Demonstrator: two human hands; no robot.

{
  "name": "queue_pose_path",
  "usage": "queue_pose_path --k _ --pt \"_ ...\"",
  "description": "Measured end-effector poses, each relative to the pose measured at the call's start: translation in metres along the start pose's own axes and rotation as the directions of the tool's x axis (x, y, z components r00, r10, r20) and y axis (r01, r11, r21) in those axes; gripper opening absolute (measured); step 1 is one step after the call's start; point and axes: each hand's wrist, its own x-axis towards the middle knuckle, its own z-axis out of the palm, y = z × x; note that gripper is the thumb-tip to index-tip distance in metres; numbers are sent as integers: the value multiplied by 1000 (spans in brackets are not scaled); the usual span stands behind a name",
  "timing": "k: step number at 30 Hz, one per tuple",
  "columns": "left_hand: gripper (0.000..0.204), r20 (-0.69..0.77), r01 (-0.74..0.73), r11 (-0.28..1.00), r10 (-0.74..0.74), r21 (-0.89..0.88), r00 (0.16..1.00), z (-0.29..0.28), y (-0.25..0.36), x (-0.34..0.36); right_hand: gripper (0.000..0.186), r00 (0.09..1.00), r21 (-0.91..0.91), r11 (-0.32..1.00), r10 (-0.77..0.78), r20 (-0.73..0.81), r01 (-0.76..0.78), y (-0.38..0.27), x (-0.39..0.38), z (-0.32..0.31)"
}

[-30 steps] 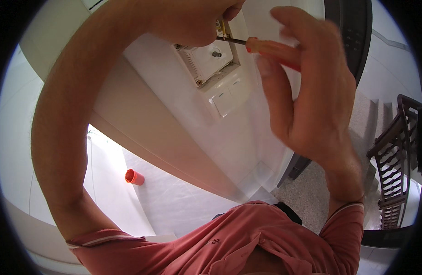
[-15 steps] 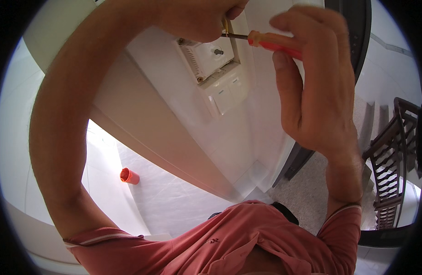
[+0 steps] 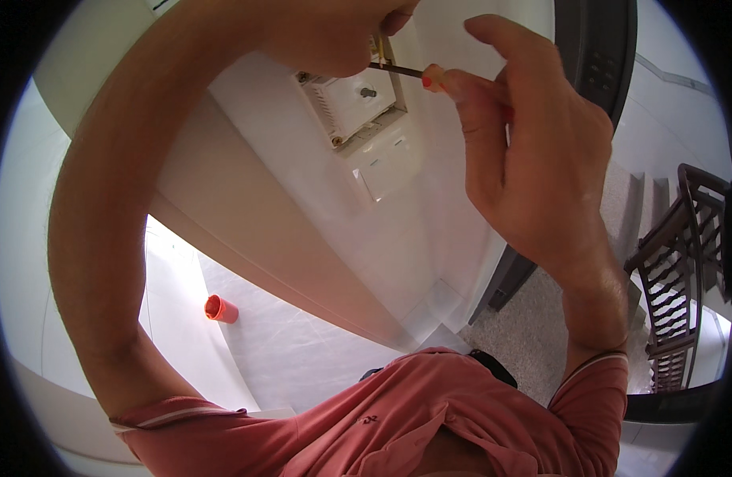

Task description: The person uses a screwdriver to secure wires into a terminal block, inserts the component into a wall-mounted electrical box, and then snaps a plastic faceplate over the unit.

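Note:
My left hand (image 3: 330, 40) is curled at the top beside an open white wall fitting (image 3: 350, 111), its fingertips mostly hidden near a short yellow wire (image 3: 380, 49); what they grip cannot be made out. My right hand (image 3: 525, 151) holds a screwdriver (image 3: 433, 78) with a red and translucent handle, thumb on the handle and index finger raised. The dark shaft runs left to the wire by my left hand, where its tip is hidden. A white switch plate (image 3: 378, 171) sits just below the fitting.
A red bucket (image 3: 221, 308) stands on the pale floor at lower left. A dark door frame (image 3: 592, 63) rises at right, beyond it stone steps (image 3: 636, 199) and a dark wooden railing (image 3: 664, 286). A beige panel edge (image 3: 254, 238) runs diagonally below the fitting.
My right thumb has moved up onto the screwdriver handle, covering much of it, and its fingers have shifted around it. My left hand has shifted slightly and stays at the fitting.

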Motion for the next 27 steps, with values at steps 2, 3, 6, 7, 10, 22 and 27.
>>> queue_pose_path --k 2,3,6,7,10,22,27 --pt "23 -28 -76 997 77 16 997 2 -5 -1 26 996 -19 996 -84 -21 83 5 1 3" --pt "23 -22 -82 997 82 -10 996 2 -7 -1 28 989 -36 989 -143 -36 142 7 1 3" --pt "23 -117 -159 987 159 6 980 10 -9 -6 29 981 -48 986 -156 119 163 0 3 -9" --pt "23 -164 -192 981 194 27 967 10 -9 -8 29 975 -50 988 -138 176 149 1 4 -11" --pt "22 -190 -209 976 217 61 957 6 -5 -8 23 946 -26 946 -323 35 324 9 5 -2" --pt "23 -4 76 996 -76 -42 997 -2 7 -4 13 976 -127 989 -53 211 81 -2 10 -10" --pt "25 28 66 997 -65 -40 997 -4 0 5 17 938 79 935 -345 -27 346 22 20 3"
